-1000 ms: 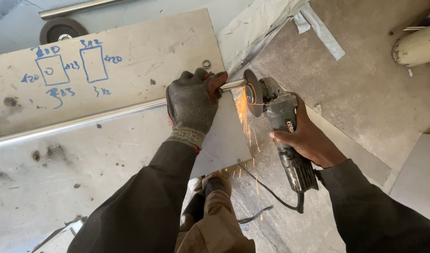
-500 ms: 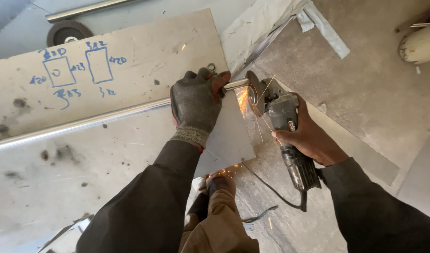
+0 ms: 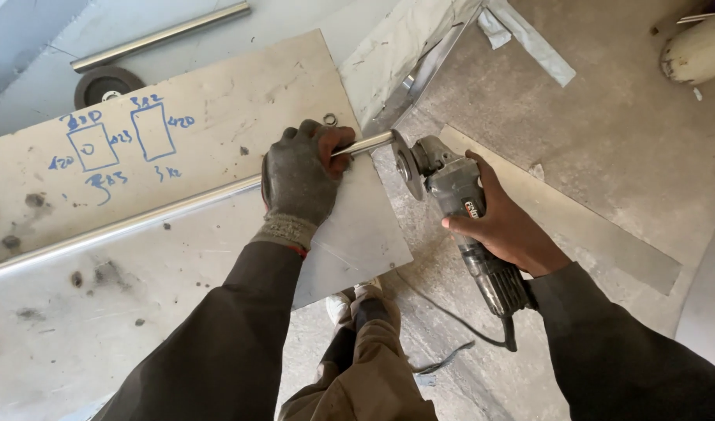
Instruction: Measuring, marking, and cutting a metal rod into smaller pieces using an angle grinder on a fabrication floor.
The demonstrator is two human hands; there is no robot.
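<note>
The gloved left hand [image 3: 299, 183] clamps a shiny steel rod [image 3: 139, 222] against the workbench [image 3: 77, 327], near its right end. The bare right hand [image 3: 501, 226] grips an angle grinder [image 3: 459, 206], disc just beside the rod's tip. A plywood board [image 3: 217, 101] lies beyond.

The left hand [image 3: 301, 183], in a dark knitted work glove with a grey cuff, is curled palm-down in a closed grip, knuckles up and fingers wrapped under. Its dark-sleeved forearm runs straight back toward the body. Just beside it, the bare right hand [image 3: 504, 224] is clenched tight, thumb on top, wrist bent slightly inward, its sleeve angling off to the lower right.
</note>
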